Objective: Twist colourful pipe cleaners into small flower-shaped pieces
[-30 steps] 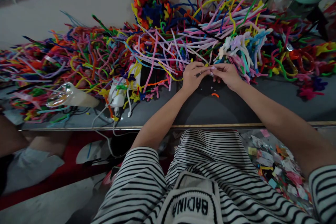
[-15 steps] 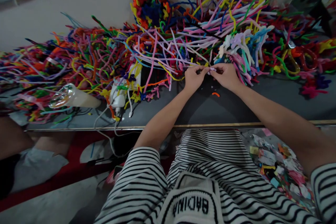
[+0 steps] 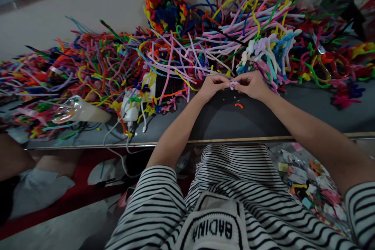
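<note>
Lilac piece: one, sat above and right of frame centre. Left hand: thumb and fingertips pinched its left side. Right hand: likewise pinched its right. Orange scrap: one, lay below, on table.

A single camera, worn on the person's head, looks forward and steeply down. The striped shirt fills the bottom of the view, close beneath the lens. From there the forearms stretch away, so the left grip and right grip appear small, at arm's reach, right of centre and above it. The wide view takes in the table from side to side, its front edge almost level. Farthest off, the wall spans the top; the floor shows below, at the lower left.
</note>
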`<state>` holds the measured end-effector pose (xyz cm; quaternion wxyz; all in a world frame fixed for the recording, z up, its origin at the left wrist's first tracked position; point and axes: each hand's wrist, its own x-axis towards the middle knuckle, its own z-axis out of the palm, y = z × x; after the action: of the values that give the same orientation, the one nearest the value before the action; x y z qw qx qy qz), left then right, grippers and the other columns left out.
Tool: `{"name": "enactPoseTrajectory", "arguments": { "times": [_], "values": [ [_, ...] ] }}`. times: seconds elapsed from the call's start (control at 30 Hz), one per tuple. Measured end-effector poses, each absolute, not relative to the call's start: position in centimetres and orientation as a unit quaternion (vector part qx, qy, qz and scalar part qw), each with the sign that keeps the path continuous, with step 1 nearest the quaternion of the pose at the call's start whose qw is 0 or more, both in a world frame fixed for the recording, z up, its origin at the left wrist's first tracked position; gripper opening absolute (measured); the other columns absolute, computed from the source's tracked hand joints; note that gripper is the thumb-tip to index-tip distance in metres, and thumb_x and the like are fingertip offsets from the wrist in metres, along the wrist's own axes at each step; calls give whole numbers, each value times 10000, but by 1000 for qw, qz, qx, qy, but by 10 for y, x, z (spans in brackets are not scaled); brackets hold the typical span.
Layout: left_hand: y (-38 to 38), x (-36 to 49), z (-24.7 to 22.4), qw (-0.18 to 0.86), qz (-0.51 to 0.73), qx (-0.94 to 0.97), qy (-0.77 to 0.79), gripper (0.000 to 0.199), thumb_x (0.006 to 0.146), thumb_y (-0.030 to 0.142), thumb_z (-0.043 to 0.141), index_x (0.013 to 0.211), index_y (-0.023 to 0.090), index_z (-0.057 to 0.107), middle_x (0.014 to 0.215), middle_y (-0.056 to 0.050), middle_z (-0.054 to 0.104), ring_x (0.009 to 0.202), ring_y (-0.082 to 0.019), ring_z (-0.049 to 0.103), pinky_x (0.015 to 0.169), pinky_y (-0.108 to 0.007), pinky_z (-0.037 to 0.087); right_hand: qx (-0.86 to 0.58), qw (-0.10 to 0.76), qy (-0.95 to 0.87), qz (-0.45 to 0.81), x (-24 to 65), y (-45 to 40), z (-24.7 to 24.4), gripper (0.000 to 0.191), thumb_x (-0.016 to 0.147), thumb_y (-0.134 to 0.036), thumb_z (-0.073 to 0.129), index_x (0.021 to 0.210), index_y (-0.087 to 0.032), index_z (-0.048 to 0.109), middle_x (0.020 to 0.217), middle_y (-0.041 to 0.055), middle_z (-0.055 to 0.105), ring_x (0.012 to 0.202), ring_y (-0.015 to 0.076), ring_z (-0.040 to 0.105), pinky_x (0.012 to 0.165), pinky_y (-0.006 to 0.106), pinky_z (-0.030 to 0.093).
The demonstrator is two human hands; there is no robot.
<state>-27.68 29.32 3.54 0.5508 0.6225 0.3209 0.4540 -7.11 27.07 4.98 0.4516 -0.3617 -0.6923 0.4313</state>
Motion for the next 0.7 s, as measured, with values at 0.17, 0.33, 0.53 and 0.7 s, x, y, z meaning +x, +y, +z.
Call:
{"name": "enactPoseTrajectory", "arguments": {
  "times": [0.17,0.33,0.53,0.7],
  "values": [
    [293,-278,36,542,449,637,314,485,593,537,983,706,154,709,710,18,698,654,-64,608,666,-214,500,-361,437,-691,447,-70,272,46,436,696,-582,898,822,-174,811,619,20,665,538,112,550,521,275,432],
    [294,-277,26,489,423,686,333,485,605,480,990,811,150,701,751,6,698,671,-80,616,661,-221,494,-391,425,-686,441,-70,275,40,305,698,-459,904,772,-180,805,587,19,654,520,117,548,528,284,445],
    [289,-270,23,317,463,743,365,325,897,494,780,989,183,793,834,-29,766,706,-110,656,685,-247,497,-458,437,-617,467,-75,279,41,290,704,-445,897,775,-181,801,612,29,691,483,116,555,478,269,454],
    [288,-274,26,180,479,801,310,353,908,500,768,1153,249,812,980,-42,798,865,-149,715,804,-287,559,-444,456,-566,524,-77,278,46,268,717,-443,867,771,-187,807,565,5,669,454,116,563,453,253,434]
  ]
}}
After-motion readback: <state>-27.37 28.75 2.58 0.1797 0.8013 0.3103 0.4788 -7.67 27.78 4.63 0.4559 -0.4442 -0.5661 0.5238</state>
